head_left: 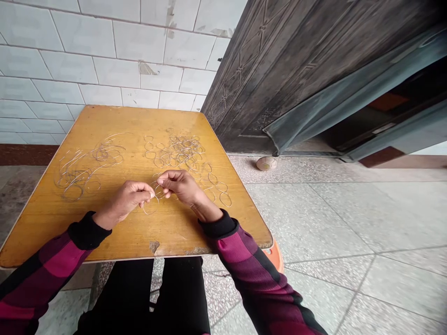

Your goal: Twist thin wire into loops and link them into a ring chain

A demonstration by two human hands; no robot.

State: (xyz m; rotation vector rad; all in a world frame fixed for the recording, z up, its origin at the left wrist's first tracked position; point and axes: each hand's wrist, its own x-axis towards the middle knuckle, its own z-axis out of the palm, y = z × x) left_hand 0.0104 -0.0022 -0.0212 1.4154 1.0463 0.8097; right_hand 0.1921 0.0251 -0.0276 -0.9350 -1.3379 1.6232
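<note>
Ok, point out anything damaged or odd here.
The yellow wooden table has chipped veneer patches on its near edge, and the white wall tiles show flaked spots. The thin wire loops lie scattered on it.

Magenta-and-black striped sleeves [244,260] with black cuffs [219,225]; black trousers [157,298].

Bare tabletop [115,242] along the front edge; wire loops [181,151] and tangled wire [87,167] farther back.

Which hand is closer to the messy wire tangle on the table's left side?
Left. The wire tangle lies just beyond the left hand, to its left; the right hand sits farther right, past the left hand. Both pinch a wire loop.
</note>
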